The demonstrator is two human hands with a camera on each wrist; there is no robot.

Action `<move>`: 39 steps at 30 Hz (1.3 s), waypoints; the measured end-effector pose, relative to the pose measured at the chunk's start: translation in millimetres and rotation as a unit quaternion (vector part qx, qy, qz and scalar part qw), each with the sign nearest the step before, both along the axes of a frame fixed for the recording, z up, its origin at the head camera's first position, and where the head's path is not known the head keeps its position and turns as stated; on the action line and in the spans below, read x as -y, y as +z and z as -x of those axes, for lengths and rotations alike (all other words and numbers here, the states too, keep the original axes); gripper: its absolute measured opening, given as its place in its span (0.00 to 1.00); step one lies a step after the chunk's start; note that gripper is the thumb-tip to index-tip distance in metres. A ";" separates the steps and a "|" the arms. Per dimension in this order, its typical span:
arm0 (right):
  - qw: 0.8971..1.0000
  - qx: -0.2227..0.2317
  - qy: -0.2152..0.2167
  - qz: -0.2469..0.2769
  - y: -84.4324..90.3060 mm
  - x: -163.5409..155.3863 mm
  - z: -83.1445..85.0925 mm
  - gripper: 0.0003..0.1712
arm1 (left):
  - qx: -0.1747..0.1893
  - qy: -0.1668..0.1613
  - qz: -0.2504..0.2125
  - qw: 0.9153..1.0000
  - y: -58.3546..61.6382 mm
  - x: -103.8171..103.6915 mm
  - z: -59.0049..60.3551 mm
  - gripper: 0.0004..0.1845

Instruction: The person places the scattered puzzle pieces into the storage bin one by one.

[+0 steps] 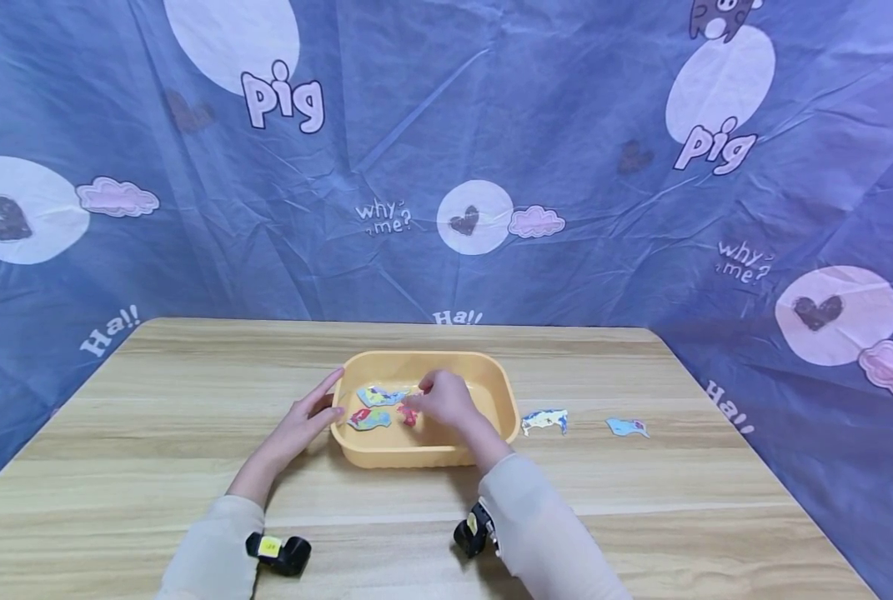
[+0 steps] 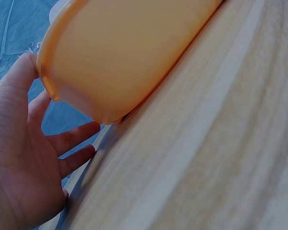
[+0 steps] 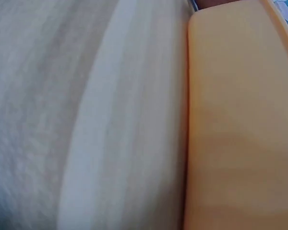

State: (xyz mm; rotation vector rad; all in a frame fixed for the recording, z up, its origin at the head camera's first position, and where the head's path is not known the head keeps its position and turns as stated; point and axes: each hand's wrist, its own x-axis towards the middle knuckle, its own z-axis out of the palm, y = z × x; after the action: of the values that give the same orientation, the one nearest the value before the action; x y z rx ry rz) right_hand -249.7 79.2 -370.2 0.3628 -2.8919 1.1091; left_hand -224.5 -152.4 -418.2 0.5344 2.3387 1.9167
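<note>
Nearest you, both sleeves enter from the lower edge of the head view, each with a wrist camera. Your left hand lies with straight, spread fingers against the left end wall of the yellow tray; the left wrist view confirms the thumb beside the rim and the fingers extended, holding nothing. Your right hand reaches over the near wall into the tray, fingers curled down at a red puzzle piece; whether it actually pinches that piece cannot be told, since the fingertips are hidden behind the knuckles. The tray sits mid-surface directly ahead, long axis running left to right, with several more puzzle pieces in its left half, between the two hands; the right hand is the nearer to them. Two loose pieces lie on the wooden surface to the tray's right, apart from it. The right wrist view shows only blurred tray wall and surface. Beyond stands a blue printed backdrop.
</note>
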 end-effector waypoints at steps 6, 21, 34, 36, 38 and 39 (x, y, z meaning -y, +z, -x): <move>1.000 0.009 -0.003 0.010 8.1 -6.4 0.9 0.24 | 0.002 0.002 -0.001 1.000 0.9 0.0 -0.2 0.32; 0.995 -0.011 -0.002 0.102 37.1 -28.2 -6.8 0.26 | -0.006 0.000 0.001 1.000 -0.4 1.3 0.0 0.31; 0.993 -0.035 0.010 0.108 58.3 -74.6 -17.1 0.28 | -0.006 -0.003 0.002 1.000 -1.1 0.0 0.1 0.32; 0.994 -0.040 0.012 0.102 60.4 -84.5 -19.1 0.28 | -0.004 -0.004 -0.003 1.000 -0.9 -0.3 -0.4 0.32; 0.994 -0.043 0.012 0.096 61.0 -94.3 -20.7 0.28 | -0.004 -0.004 -0.005 1.000 -1.0 -0.4 -0.6 0.32; 0.995 -0.044 0.012 0.092 61.0 -98.9 -21.6 0.28 | -0.004 -0.004 -0.006 1.000 -1.0 -0.5 -0.7 0.32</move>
State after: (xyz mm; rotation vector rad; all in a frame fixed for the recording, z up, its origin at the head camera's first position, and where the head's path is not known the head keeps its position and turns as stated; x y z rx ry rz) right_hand -228.1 178.1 -309.2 0.4279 -2.6888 1.3156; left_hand -223.7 -151.8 -419.2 0.5545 2.3276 1.9296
